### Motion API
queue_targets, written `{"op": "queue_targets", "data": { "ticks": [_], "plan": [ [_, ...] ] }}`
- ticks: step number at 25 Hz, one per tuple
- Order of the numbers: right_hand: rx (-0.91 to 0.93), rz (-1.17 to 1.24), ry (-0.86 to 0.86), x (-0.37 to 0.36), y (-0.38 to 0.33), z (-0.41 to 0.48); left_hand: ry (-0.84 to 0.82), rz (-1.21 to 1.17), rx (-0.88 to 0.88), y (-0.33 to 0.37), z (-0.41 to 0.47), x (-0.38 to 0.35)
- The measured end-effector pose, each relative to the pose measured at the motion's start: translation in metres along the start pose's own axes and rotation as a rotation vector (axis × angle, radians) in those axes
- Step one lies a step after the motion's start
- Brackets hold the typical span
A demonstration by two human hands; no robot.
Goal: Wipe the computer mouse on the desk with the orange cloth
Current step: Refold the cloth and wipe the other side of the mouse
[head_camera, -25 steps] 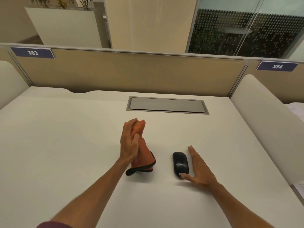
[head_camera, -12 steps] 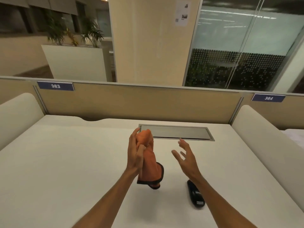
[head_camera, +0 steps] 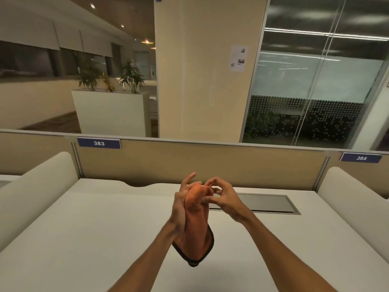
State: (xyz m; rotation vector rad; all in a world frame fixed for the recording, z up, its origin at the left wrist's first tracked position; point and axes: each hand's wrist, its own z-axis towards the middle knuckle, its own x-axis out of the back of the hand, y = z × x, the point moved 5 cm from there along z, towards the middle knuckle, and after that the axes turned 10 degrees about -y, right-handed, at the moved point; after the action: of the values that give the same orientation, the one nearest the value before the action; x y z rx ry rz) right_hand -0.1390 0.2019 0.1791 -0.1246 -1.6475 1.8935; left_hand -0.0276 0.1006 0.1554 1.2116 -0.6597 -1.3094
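The orange cloth (head_camera: 196,226) with a dark hem hangs above the white desk (head_camera: 84,228), bunched and drooping toward its lower corner. My left hand (head_camera: 181,205) grips it along its left side with the fingers pointing up. My right hand (head_camera: 221,197) is raised beside it, and its fingertips pinch the cloth's top edge. The computer mouse is out of the frame.
A grey cable hatch (head_camera: 263,204) is set into the desk behind my hands. A beige partition (head_camera: 210,163) with number plates 383 (head_camera: 99,143) and 384 (head_camera: 361,158) closes the far edge. Padded white dividers (head_camera: 353,199) flank both sides.
The view has tilted up, so the mouse has dropped out of sight. My right hand has lifted off the desk beside the mouse and now touches the top of the cloth.
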Motion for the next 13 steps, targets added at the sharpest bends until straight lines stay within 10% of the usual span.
{"op": "queue_targets", "data": {
  "ticks": [13],
  "plan": [
    [0.118, -0.226, 0.063, -0.026, -0.007, 0.046, -0.189, 0.644, 0.063, 0.053, 0.023, 0.099]
  ]
}}
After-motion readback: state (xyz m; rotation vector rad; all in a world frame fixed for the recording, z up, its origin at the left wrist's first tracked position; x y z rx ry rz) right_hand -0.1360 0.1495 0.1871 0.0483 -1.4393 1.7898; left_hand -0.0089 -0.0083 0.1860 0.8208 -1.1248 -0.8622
